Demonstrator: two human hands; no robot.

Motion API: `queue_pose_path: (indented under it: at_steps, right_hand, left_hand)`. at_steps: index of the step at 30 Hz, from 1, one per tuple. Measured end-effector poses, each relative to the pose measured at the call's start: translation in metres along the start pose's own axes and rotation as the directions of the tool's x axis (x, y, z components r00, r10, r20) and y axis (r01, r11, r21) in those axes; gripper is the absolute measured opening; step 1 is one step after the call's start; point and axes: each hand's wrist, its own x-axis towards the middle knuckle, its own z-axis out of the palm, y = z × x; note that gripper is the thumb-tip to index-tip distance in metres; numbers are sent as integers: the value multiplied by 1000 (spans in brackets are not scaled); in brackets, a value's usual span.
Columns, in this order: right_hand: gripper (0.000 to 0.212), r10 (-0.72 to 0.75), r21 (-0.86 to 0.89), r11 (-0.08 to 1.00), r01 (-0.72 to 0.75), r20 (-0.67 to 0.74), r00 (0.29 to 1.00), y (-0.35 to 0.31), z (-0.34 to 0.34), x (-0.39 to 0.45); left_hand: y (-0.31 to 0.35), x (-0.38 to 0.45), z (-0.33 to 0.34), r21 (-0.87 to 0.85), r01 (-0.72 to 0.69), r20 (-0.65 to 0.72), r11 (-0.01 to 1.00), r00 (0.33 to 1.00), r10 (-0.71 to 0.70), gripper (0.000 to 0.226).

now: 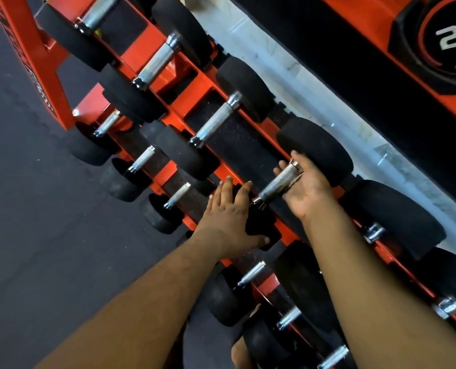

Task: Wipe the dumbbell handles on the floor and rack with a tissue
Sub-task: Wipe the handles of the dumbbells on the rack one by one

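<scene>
Here, right hand palm-up under dumbbell handle — left hand flat.

Premises: gym. Evidence: orange rack loaded with black dumbbells, dark rubber floor, weight plate.
</scene>
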Motion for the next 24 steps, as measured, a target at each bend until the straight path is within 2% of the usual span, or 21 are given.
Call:
queue_pose_path:
  at_steps: [2, 3, 6, 10, 14, 17, 21, 24]
  right_hand:
    - [31, 3, -22, 1000, -3, -1, 1000, 0, -5, -1]
    - [32, 5, -16, 1000, -5, -9, 1000, 0, -4, -2]
    - [8, -26, 9, 1000, 27, -73, 997, -2, 9, 3]
    - [6, -34, -8, 999, 34, -42, 999, 2, 10, 9]
    - [25, -23, -22, 999, 23, -18, 1000, 6, 0, 3]
    - [9, -30, -6, 1000, 30, -27, 999, 6, 8, 4]
    - [8, -25, 44, 999, 22, 65, 998, 13, 1, 10]
    - [9, -36, 43, 999, 33, 66, 997, 18, -9, 6]
  left_hand:
    - [-1, 1, 0, -7, -1, -8, 1000, 1000, 1, 123]
    - [-1, 1, 1, -8, 1, -10, 1000, 1000, -1, 122]
    - [0, 1, 1, -3, 0, -10, 1000, 1000, 0, 123]
    - [0, 1, 0, 6, 2, -3, 1000, 1000, -2, 124]
    - [0, 1, 0, -8, 1, -8, 1000, 1000, -1, 123]
    - [1, 1, 1, -2, 1, -7, 1000, 1000, -1, 123]
    - [-1, 1, 2, 0, -1, -9, 1000, 1000, 1, 123]
    - [-2, 1, 2, -6, -7, -23, 1000, 1000, 7, 123]
